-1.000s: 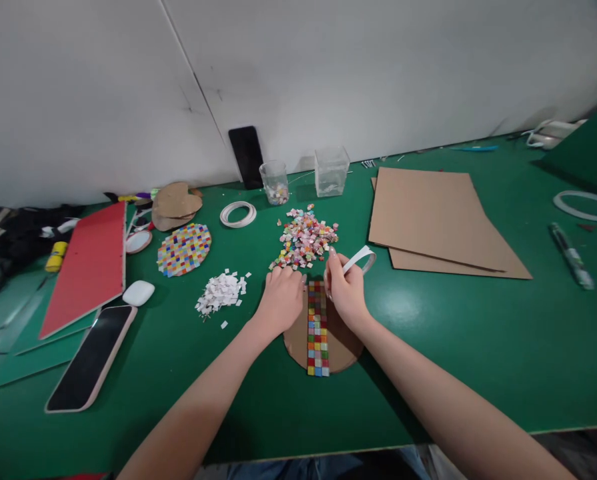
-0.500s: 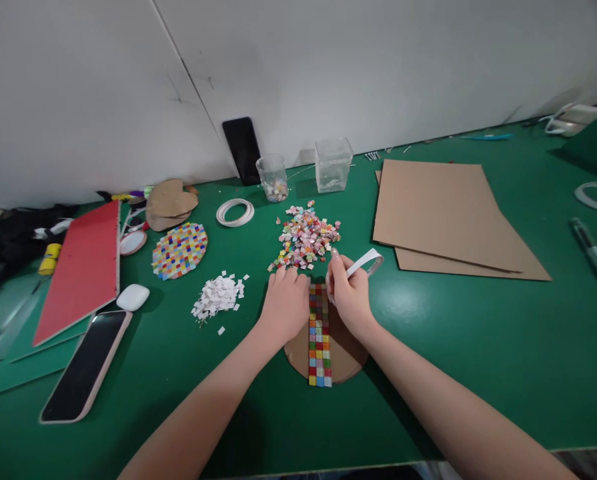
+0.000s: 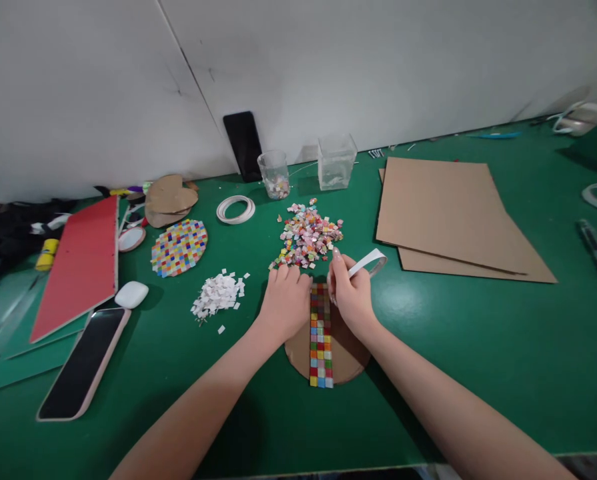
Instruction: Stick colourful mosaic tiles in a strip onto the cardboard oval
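A round cardboard disc (image 3: 345, 353) lies on the green table in front of me, with a strip of small coloured mosaic tiles (image 3: 321, 337) stuck down its middle. My left hand (image 3: 284, 301) rests curled on the disc's left part, fingers bent at the top of the tile strip. My right hand (image 3: 351, 293) is closed on a roll of white double-sided tape (image 3: 371, 263), whose loose end sticks out to the right. Just beyond both hands lies a heap of loose coloured tiles (image 3: 308, 235).
A pile of white paper bits (image 3: 217, 295), a finished tiled disc (image 3: 179, 248), a tape ring (image 3: 235, 209), two clear cups (image 3: 274, 175), cardboard sheets (image 3: 448, 207), a red board (image 3: 81, 263), a phone (image 3: 83, 363) and a white case (image 3: 131, 294) surround the work.
The view has shifted slightly; both hands stay at the top of the tile strip, with the tape roll still in the right hand.
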`<state>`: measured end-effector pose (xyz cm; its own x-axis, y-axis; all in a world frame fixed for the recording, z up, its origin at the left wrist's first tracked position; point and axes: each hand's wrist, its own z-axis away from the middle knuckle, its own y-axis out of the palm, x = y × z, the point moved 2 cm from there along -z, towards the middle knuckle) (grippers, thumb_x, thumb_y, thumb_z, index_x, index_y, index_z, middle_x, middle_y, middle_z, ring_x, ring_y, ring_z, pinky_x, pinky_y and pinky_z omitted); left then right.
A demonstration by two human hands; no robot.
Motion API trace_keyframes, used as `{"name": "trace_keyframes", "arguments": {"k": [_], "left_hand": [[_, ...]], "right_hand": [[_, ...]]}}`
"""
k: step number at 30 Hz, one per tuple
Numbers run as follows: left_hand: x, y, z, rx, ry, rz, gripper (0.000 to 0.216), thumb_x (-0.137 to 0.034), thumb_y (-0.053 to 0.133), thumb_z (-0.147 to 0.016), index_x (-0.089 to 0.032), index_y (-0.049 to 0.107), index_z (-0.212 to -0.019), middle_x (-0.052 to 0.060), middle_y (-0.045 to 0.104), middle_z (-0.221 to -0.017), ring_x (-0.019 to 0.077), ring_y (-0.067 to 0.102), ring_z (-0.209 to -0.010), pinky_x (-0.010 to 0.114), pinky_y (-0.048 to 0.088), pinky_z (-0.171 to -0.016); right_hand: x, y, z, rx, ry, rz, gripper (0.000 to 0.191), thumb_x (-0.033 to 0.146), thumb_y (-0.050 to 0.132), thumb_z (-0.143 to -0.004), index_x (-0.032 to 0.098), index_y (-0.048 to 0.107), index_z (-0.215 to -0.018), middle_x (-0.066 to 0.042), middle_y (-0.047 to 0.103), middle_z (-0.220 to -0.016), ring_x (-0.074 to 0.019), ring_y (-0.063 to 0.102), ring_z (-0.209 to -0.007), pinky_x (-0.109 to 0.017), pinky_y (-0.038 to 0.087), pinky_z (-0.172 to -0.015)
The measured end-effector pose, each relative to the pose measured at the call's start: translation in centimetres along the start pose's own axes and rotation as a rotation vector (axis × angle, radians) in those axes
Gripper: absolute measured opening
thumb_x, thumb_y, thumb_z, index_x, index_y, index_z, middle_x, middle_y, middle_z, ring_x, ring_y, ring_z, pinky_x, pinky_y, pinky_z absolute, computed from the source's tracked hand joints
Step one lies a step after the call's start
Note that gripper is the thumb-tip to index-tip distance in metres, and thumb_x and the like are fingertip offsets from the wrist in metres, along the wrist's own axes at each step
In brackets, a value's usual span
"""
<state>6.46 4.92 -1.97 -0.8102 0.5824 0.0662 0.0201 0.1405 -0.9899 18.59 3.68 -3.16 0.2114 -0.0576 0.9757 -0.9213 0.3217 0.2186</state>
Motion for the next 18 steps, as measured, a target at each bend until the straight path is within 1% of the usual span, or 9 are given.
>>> {"name": "trace_keyframes", "arguments": {"k": [3, 5, 11, 18], "left_hand": [[1.0, -0.3, 0.0, -0.057, -0.100, -0.020, 0.023, -0.016, 0.038, -0.089, -0.016, 0.056, -0.076, 0.009, 0.053, -0.077, 0.0256, 0.045, -0.076, 0.037, 0.032, -0.063], [1.5, -0.4, -0.2, -0.081, -0.124, -0.027, 0.023, -0.016, 0.038, -0.089, -0.015, 0.057, -0.075, 0.009, 0.053, -0.076, 0.0261, 0.045, -0.076, 0.037, 0.030, -0.063], [1.2, 0.7, -0.6, -0.079, -0.035, 0.003, 0.021, -0.017, 0.045, -0.087, -0.016, 0.057, -0.070, 0.007, 0.054, -0.073, 0.0242, 0.046, -0.077, 0.035, 0.030, -0.064], [1.4, 0.9, -0.6, -0.072, -0.014, 0.055, 0.022, -0.016, 0.046, -0.086, -0.017, 0.056, -0.067, 0.005, 0.053, -0.071, 0.0221, 0.046, -0.076, 0.033, 0.030, -0.064]], "right_hand": [[0.0, 0.0, 0.0, -0.013, 0.009, -0.002, 0.044, 0.048, 0.048, -0.087, 0.021, 0.036, -0.054, 0.009, 0.032, -0.041, -0.0047, 0.029, -0.033, -0.020, 0.022, -0.033], [0.1, 0.0, 0.0, -0.025, 0.011, -0.002, 0.044, 0.048, 0.048, -0.086, 0.021, 0.037, -0.054, 0.009, 0.032, -0.040, -0.0045, 0.029, -0.033, -0.019, 0.022, -0.032], [0.4, 0.0, 0.0, -0.076, 0.022, -0.051, 0.043, 0.048, 0.049, -0.086, 0.022, 0.035, -0.055, 0.011, 0.031, -0.038, -0.0041, 0.026, -0.031, -0.018, 0.020, -0.030], [0.3, 0.1, -0.1, -0.098, 0.008, -0.033, 0.043, 0.046, 0.048, -0.086, 0.022, 0.034, -0.054, 0.010, 0.031, -0.039, -0.0041, 0.025, -0.032, -0.018, 0.020, -0.030]]}}
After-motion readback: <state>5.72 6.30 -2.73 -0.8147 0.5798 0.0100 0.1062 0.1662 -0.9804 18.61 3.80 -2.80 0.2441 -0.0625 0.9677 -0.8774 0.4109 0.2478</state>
